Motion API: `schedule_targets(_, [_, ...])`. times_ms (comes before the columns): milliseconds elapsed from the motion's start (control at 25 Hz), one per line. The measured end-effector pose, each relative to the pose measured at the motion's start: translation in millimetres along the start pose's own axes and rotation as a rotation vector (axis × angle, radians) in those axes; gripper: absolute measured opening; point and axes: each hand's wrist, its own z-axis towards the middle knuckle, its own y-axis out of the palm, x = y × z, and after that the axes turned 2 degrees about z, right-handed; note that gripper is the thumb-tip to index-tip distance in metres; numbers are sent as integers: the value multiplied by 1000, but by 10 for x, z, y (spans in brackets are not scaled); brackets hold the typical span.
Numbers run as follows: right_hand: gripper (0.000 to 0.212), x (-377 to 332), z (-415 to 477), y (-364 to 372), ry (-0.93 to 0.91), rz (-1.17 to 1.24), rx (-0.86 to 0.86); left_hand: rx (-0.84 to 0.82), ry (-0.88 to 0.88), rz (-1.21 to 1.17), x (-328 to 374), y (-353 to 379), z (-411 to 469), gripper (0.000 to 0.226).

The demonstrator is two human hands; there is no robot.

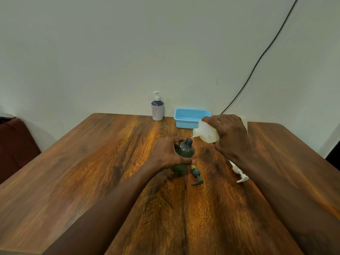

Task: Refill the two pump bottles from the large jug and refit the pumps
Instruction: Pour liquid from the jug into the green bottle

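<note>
A dark grey translucent pump bottle [184,150] stands open-necked in the middle of the table, and my left hand [170,153] wraps around its left side. My right hand [230,135] holds the white jug [207,133] tilted, its spout just above and right of the bottle's neck, with a thin stream at the mouth. A grey pump [196,176] lies on the table right in front of the bottle. A white pump [239,172] lies to the right, partly under my right forearm. A second bottle [157,109], purple and white with its white pump fitted, stands at the far edge.
A light blue mesh basket [191,117] sits at the back of the wooden table [92,172], behind the jug. A black cable [257,61] runs down the wall at the right. A dark red seat [14,140] is off the table's left side.
</note>
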Motion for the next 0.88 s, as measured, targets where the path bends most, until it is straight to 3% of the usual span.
schedule_targets(880, [85,-15,-28,8,48,68,-45,11,14,-23,59,-8,-22,82])
